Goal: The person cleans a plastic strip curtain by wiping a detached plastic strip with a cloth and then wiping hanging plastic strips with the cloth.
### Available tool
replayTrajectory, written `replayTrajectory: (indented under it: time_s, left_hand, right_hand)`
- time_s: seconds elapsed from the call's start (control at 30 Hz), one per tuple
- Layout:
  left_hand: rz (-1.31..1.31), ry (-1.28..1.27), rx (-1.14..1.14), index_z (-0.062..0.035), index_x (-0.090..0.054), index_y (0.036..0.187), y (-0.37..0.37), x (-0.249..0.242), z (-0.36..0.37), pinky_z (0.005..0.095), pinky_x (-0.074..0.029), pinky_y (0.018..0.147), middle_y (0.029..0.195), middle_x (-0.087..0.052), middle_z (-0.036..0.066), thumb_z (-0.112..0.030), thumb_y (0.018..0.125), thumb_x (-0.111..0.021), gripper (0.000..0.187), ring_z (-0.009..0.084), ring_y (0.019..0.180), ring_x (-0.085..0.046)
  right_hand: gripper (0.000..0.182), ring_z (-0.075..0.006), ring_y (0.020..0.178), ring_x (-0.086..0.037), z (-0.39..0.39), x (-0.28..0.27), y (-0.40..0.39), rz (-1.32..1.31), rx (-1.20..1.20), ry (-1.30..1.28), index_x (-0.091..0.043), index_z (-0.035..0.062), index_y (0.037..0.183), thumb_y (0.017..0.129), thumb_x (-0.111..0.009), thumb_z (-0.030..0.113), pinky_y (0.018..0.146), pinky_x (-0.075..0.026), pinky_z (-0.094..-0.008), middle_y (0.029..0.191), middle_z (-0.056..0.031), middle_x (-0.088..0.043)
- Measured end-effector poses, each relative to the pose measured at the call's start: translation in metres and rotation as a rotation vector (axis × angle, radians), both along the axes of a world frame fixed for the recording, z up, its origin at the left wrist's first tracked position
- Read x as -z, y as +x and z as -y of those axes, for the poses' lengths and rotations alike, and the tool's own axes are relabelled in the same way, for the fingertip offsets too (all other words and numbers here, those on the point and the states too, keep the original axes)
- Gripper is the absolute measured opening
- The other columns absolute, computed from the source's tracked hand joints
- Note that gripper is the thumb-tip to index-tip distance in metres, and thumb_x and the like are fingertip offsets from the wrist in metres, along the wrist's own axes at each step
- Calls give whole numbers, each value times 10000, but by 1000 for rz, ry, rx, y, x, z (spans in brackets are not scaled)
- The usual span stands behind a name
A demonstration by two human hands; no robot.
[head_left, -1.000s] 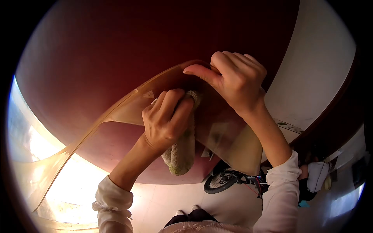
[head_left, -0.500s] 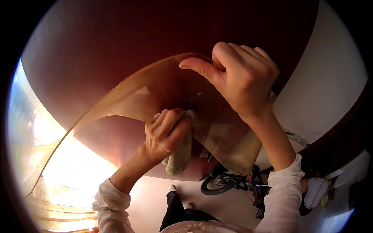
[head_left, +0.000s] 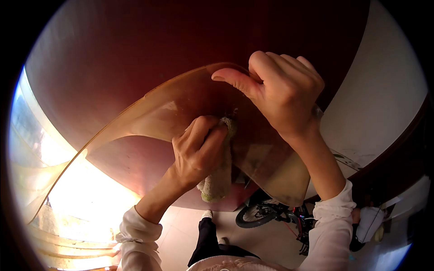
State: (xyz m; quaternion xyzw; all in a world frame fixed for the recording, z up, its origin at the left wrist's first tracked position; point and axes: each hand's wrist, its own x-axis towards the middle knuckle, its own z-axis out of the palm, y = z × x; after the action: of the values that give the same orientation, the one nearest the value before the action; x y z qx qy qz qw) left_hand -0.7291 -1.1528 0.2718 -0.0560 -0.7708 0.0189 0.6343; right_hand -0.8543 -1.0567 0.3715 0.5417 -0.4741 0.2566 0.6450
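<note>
A clear, amber-tinted plastic sheet (head_left: 156,113) is lifted and curled off a dark red tabletop (head_left: 122,58). Its raised edge is gripped by my right hand (head_left: 287,92), with the thumb stretched along the rim and the fingers curled over. Lower and to the left, my left hand (head_left: 199,147) is closed around a bunched, pale cloth (head_left: 219,183), which hangs down below the knuckles. The cloth lies against the sheet or just in front of it; the exact contact is hidden. Part of the cloth is covered by my left fingers.
Beyond the table's front edge a black bicycle (head_left: 271,217) stands on the light tiled floor (head_left: 181,230). Bright light falls from the left. A pale surface (head_left: 384,95) lies to the right of the table. My feet show below.
My left hand has moved up and to the right, carrying the cloth along the sheet. My right hand has barely shifted and keeps hold of the edge.
</note>
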Motion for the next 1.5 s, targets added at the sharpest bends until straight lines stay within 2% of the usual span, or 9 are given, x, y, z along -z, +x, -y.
replayTrajectory:
  time_s: [0.27, 0.57, 0.93, 1.07, 1.13, 1.23, 1.27, 1.37, 1.5]
  left_hand:
    - [157, 118, -6, -38, -581, 789, 10, 25, -2, 320, -463, 464, 799, -538, 66, 43, 635, -645, 185, 207, 611, -582]
    - [141, 1011, 32, 23, -470, 518, 18, 10, -17, 305, -290, 394, 418, -361, 83, -165, 735, -725, 384, 122, 403, -286]
    - [139, 891, 0, 5, -516, 524, 6, 2, -24, 299, -294, 403, 409, -402, 57, -171, 770, -703, 356, 102, 410, -294]
    - [159, 1648, 659, 19, -639, 833, 35, 26, -22, 255, -458, 543, 727, -634, 11, -137, 842, -603, 161, 107, 573, -546]
    - [-49, 1504, 977, 47, -547, 1099, 52, 11, -27, 311, -518, 791, 1043, -611, 161, -126, 819, -530, 330, 203, 904, -616]
    - [-278, 1142, 943, 37, -460, 1259, 54, -1, -33, 367, -447, 946, 1216, -506, 187, -78, 801, -520, 476, 300, 1115, -521]
    - [-283, 1142, 946, 37, -460, 1259, 47, 1, -29, 367, -447, 946, 1216, -506, 187, -78, 801, -520, 476, 300, 1115, -521]
    - [-192, 245, -92, -23, -598, 1089, 9, 4, -8, 361, -433, 881, 1111, -581, 147, 48, 720, -578, 377, 312, 1035, -522]
    - [-180, 4, -78, -48, -658, 858, -21, 11, -7, 350, -485, 715, 1003, -607, 89, 9, 565, -646, 299, 274, 882, -557]
  right_hand:
    - [489, -135, 400, -425, 1, 2, 1, 3, 15, 3, -413, 155, 547, 661, -718, 520, 421, -293, -268, 443, 26, -399]
    - [494, -133, 393, -422, 1, 2, 0, -5, -7, -9, -413, 153, 547, 666, -710, 530, 419, -288, -270, 435, 28, -404]
    - [494, -132, 395, -442, 2, 2, -4, -8, -25, -14, -426, 151, 547, 667, -702, 543, 415, -298, -266, 433, 22, -423]
    - [490, -129, 392, -446, 3, 3, -5, -11, -54, -37, -438, 152, 552, 657, -702, 551, 417, -304, -263, 432, 27, -429]
    - [482, -124, 398, -454, 4, 2, -6, -20, -86, -49, -450, 154, 559, 645, -708, 552, 422, -307, -262, 441, 32, -440]
    - [468, -117, 406, -462, -2, 2, -3, 29, -13, 40, -457, 155, 564, 646, -718, 536, 428, -306, -261, 448, 37, -446]
    - [468, -117, 406, -462, -2, 2, -3, 25, -13, 43, -457, 155, 564, 646, -718, 536, 428, -306, -261, 448, 37, -446]
    - [472, -118, 408, -461, 2, 3, -4, 16, -27, 0, -446, 155, 556, 650, -726, 522, 426, -302, -265, 447, 34, -440]
    - [485, -123, 401, -452, 3, 3, -3, 4, -42, -7, -430, 153, 545, 654, -727, 521, 423, -297, -268, 439, 32, -427]
